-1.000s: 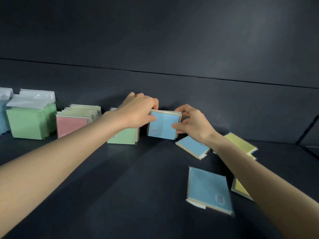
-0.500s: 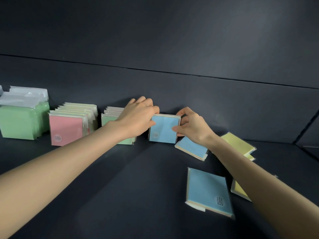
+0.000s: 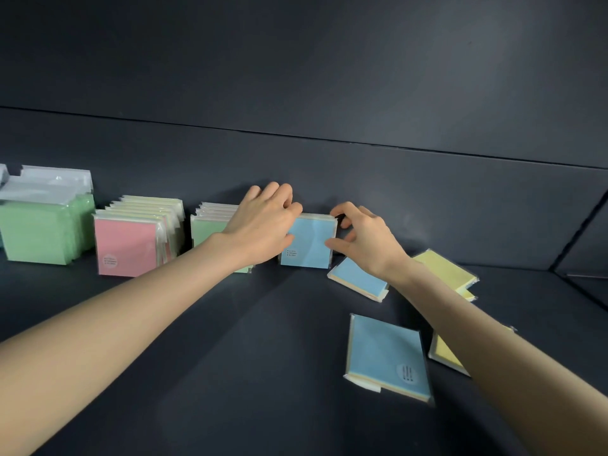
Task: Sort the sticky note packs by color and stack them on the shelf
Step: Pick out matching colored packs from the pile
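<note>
An upright blue sticky note pack (image 3: 309,241) stands against the shelf's back wall. My left hand (image 3: 263,228) grips its left top corner, and my right hand (image 3: 362,238) pinches its right edge with thumb and fingers. Right of it a blue pack (image 3: 358,279) lies flat, partly under my right wrist. Another blue pack (image 3: 388,355) lies flat nearer to me. Yellow packs (image 3: 444,268) lie at the right, and one yellow pack (image 3: 445,352) is half hidden by my right forearm.
Along the back wall stand rows of upright packs: large green packs (image 3: 42,235) at the far left, a pink-fronted row (image 3: 126,245), then a green row (image 3: 210,225) partly behind my left hand. The dark shelf floor (image 3: 230,373) stretches toward me.
Both hands and the upright blue pack have stayed at the back wall. My right hand's fingers have shifted on the pack's right edge. The camera view has moved slightly.
</note>
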Available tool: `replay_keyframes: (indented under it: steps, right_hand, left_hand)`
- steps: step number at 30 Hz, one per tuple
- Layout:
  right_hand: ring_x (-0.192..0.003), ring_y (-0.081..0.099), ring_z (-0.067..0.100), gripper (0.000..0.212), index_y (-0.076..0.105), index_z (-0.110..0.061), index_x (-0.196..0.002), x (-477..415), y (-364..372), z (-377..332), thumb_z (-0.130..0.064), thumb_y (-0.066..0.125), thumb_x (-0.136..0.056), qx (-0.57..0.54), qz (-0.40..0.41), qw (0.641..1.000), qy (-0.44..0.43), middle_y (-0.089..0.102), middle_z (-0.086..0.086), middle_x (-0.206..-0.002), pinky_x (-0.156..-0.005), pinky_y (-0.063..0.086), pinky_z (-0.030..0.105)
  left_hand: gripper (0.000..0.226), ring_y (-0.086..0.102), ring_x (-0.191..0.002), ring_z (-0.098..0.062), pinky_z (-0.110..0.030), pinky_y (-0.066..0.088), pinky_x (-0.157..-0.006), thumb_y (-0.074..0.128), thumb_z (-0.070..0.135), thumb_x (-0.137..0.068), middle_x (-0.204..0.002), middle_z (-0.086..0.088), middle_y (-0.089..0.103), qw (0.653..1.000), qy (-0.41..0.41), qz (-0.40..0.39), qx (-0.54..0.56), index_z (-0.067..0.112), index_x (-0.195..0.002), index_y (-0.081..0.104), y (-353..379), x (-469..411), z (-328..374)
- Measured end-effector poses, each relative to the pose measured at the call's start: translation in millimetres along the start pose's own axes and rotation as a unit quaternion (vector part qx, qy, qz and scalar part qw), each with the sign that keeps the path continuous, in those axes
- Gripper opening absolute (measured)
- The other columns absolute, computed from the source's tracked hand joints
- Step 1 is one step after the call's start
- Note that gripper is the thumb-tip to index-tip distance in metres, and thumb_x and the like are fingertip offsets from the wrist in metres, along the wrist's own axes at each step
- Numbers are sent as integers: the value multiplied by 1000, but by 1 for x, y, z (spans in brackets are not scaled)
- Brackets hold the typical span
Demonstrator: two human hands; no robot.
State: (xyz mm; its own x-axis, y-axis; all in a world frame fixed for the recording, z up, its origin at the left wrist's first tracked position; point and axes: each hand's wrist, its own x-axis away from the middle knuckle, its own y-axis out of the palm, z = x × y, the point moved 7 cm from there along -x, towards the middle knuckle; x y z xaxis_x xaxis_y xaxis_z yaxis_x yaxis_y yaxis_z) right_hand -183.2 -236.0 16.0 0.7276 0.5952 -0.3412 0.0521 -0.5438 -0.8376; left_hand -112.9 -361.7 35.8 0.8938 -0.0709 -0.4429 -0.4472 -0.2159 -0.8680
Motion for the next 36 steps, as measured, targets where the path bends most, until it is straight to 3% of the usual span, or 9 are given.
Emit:
replay_keyframes:
  steps: [5,8,11,16,20,25,29,33,36]
  right_hand:
    - [-98,58,21,45,52,-18,-122,19,-25,21,-30,70,-82,-17,-36,998,56,58,5,-111,-91,48,34]
    - [-114,53,22,55,49,-17,-128,40,-22,38,-40,69,-82,27,-112,989,91,58,6,-121,-99,43,35]
    - [-126,43,26,64,43,-17,-133,56,-13,48,-56,56,-84,124,-153,975,102,54,5,-128,-106,31,35]
    - [-136,24,26,54,44,-21,-131,64,-5,48,-57,43,-91,167,-166,967,93,47,5,-132,-112,12,42]
    - [-130,27,23,67,38,-22,-138,68,-12,45,-53,60,-83,103,-136,982,86,46,3,-132,-108,17,37]
    - [-127,29,20,85,37,-22,-141,69,-21,36,-39,79,-69,22,-99,993,59,40,-1,-132,-109,26,35]
    - [-113,42,13,47,54,-22,-111,68,-21,25,-20,79,-70,-68,-86,994,23,46,-5,-112,-84,42,23]
    - [-92,61,17,35,54,-24,-99,67,-29,36,-12,76,-75,-204,-39,975,74,63,2,-102,-80,50,35]
    - [-69,65,14,28,51,-17,-91,70,-38,38,-1,70,-79,-340,6,935,100,68,3,-86,-61,51,30]
  left_hand:
    - [38,39,-111,-19,-29,26,-87,54,32,-91,-121,1,44,997,-24,-3,80,17,-126,51,-8,6,8]
    - [30,44,-106,-13,-30,34,-95,57,36,-90,-116,6,52,975,-29,-26,217,22,-116,59,-15,18,30]
    - [27,54,-97,-5,-26,43,-89,65,45,-83,-99,11,60,923,-19,-112,369,22,-98,66,-13,40,64]
    - [60,44,-110,0,-19,38,-94,67,60,-74,-114,16,49,894,-6,-254,369,27,-122,57,1,68,97]
    - [57,42,-110,-3,-21,38,-93,75,52,-71,-116,12,46,885,-24,-264,382,25,-117,56,3,75,98]
    - [53,56,-81,-2,-26,48,-77,86,29,-65,-95,11,63,824,-79,-260,497,22,-102,49,0,83,87]
    - [55,61,-74,-12,-34,51,-77,85,11,-65,-86,-1,69,786,-101,-250,557,20,-104,47,-1,85,74]
    - [64,63,-75,-16,-31,52,-77,81,-2,-67,-90,-1,68,749,-145,-227,605,25,-115,49,3,85,57]
    - [58,63,-78,-18,-37,51,-84,78,-6,-67,-94,-5,68,734,-180,-202,622,17,-115,54,7,85,44]
